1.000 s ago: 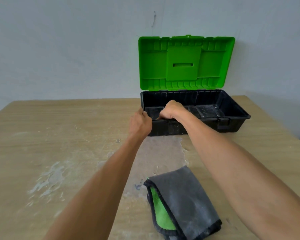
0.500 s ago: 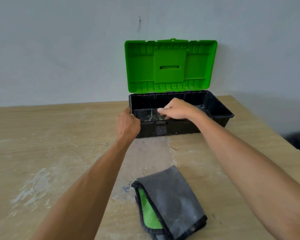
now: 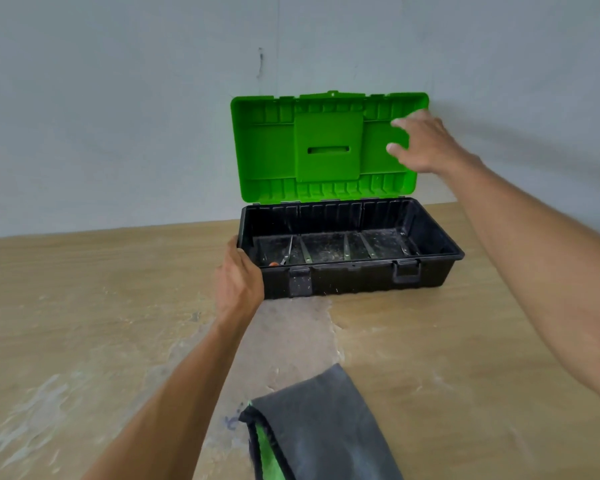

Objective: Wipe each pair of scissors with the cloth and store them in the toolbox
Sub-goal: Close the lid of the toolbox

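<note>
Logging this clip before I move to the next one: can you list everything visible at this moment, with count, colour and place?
toolbox: one, black base, open, on the table against the wall
lid: one, green, standing upright behind the base
latches: two, black, on the toolbox's front wall
scissors: count unclear, metal blades and an orange bit at the left, lying on the toolbox bottom
cloth: one, grey with green inside, folded, on the table nearest the camera
table: one, light wood with whitish stains
wall: one, pale grey, behind the table
left hand: grips the toolbox's front left corner
right hand: raised before the lid's right part, spread open, holding nothing
</note>
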### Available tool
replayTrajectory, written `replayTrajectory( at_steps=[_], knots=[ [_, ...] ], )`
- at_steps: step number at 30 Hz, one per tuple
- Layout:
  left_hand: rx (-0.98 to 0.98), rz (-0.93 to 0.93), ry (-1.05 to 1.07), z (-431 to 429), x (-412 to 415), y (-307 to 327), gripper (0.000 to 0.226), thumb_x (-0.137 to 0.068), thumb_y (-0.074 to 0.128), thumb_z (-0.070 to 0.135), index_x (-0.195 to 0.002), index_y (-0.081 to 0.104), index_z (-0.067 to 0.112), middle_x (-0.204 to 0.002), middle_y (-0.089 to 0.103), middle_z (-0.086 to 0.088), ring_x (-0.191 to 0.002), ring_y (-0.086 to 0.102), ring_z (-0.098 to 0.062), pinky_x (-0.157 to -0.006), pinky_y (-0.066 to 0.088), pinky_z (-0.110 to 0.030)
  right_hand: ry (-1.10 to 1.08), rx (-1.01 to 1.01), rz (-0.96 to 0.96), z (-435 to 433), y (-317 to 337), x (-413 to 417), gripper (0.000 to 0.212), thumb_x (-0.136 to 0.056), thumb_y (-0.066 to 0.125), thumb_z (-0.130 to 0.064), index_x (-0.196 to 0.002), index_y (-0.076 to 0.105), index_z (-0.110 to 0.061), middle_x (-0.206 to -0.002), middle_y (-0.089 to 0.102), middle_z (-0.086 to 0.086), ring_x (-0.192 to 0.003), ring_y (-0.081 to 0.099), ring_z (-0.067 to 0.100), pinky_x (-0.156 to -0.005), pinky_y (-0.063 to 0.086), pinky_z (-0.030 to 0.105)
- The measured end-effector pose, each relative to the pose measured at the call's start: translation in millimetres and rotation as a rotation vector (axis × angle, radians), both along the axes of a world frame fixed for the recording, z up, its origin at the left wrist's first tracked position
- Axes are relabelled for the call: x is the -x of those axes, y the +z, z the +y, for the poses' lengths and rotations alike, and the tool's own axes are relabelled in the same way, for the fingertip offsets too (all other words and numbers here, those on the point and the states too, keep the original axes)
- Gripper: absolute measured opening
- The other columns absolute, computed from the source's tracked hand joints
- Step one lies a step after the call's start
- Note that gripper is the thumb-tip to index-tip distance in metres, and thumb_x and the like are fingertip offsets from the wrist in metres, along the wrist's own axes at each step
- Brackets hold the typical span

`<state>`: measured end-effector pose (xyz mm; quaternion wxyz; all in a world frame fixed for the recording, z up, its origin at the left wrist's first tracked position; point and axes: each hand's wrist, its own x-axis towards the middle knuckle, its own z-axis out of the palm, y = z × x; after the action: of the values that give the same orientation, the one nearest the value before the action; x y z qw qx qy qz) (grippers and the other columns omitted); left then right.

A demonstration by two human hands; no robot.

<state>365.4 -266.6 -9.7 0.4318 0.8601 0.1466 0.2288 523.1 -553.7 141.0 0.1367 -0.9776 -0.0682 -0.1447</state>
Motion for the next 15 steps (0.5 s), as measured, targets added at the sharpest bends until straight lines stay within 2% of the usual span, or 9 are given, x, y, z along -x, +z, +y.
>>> replayTrajectory(
  at_steps=[5, 10, 13, 15],
  knots=[
    [-0.034, -0.073, -0.031, 2.2, 1.8, -3.3, 0.041, -0.106, 0.024, 0.013, -0.142, 0.042, 0.004, -0.076, 0.061, -0.014, -0.068, 0.061, -0.04, -0.062, 0.049, -0.054, 0.049, 0.012, -0.159, 24.3, 7.9, -23.1, 0.064, -0.105, 0.059, -0.023, -0.162, 0.032, -0.013, -0.169, 0.023, 0.012, -0.155, 0.022, 0.036, -0.122, 0.032, 0.053],
    [-0.034, -0.08, -0.046, 3.4, 2.7, -3.0, 0.039, -0.106, 0.024, 0.011, -0.139, 0.042, 0.004, -0.078, 0.061, -0.017, -0.07, 0.062, -0.042, -0.061, 0.049, -0.055, 0.051, 0.096, -0.092, 36.5, 16.1, -42.9, 0.074, -0.105, 0.057, -0.019, -0.166, 0.016, -0.007, -0.175, 0.01, 0.01, -0.161, 0.005, 0.034, -0.129, 0.017, 0.054],
    [-0.035, -0.055, -0.048, 3.0, 4.3, 1.1, 0.04, -0.105, 0.025, 0.009, -0.141, 0.041, 0.003, -0.079, 0.057, -0.011, -0.069, 0.059, -0.035, -0.063, 0.047, -0.052, 0.036, 0.096, -0.111, 38.2, 21.1, -45.8, 0.071, -0.105, 0.057, -0.019, -0.164, 0.021, -0.007, -0.171, 0.021, 0.013, -0.16, 0.014, 0.032, -0.128, 0.018, 0.057],
    [-0.037, -0.047, -0.049, 2.8, 5.0, 3.0, 0.04, -0.105, 0.025, 0.009, -0.142, 0.04, 0.003, -0.081, 0.055, -0.01, -0.07, 0.055, -0.029, -0.068, 0.047, -0.051, 0.023, 0.104, -0.162, 39.1, 23.4, -41.4, 0.067, -0.104, 0.059, -0.02, -0.163, 0.028, -0.008, -0.167, 0.031, 0.016, -0.156, 0.025, 0.033, -0.126, 0.024, 0.056]
  ],
)
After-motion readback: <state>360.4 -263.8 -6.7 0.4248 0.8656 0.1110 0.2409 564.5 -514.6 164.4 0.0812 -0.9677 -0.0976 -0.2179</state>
